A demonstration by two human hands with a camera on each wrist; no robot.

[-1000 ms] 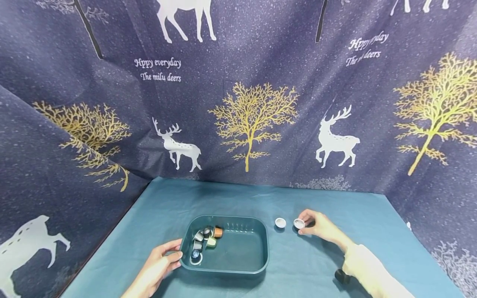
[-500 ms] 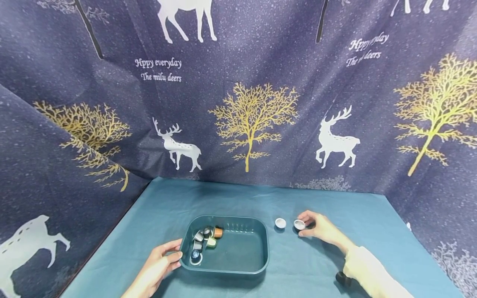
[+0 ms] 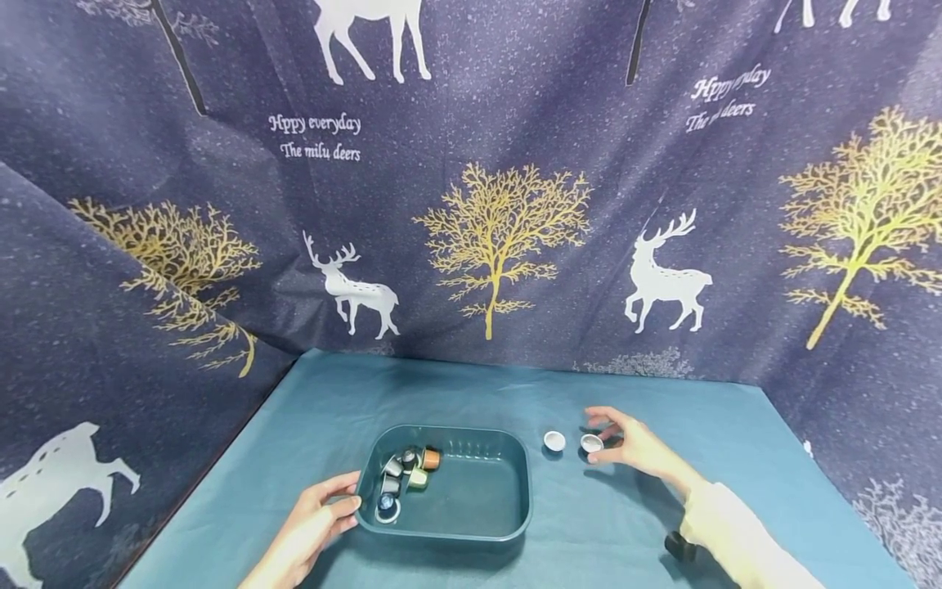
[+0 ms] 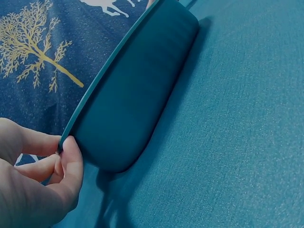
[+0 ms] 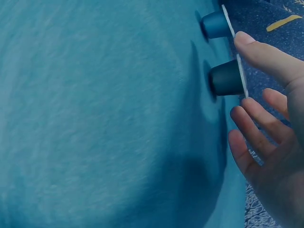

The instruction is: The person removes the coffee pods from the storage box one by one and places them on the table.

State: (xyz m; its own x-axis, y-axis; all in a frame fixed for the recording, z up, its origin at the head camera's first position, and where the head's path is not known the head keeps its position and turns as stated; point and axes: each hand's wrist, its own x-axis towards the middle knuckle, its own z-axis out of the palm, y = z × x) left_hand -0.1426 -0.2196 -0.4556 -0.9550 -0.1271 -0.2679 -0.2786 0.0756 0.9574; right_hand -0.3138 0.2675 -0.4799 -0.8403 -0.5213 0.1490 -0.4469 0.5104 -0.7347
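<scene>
My left hand [image 3: 312,523] pinches the left rim of a dark green tray [image 3: 441,537]; in the left wrist view the thumb and fingers lie on both sides of that rim. Out on the cloth, two coffee capsules stand on their narrow ends, pale lids up. My right hand [image 3: 634,446] is around the right one, a dark green capsule [image 5: 227,78], its thumb and fingers spread apart. In the right wrist view a gap shows between the thumb and the lid, while a fingertip lies near the edge. The blue capsule [image 5: 215,24] stands just left of it in the head view.
Several capsules lie in the tray's left part, among them an orange capsule [image 3: 430,459], a light green capsule [image 3: 417,478] and a blue-topped capsule [image 3: 387,506]. A teal cloth [image 3: 456,388] covers the table, and a deer-print curtain [image 3: 515,106] hangs behind and beside it.
The right hand's fingers have spread away from the dark green capsule, which stays on the cloth. The left hand and tray have not moved.
</scene>
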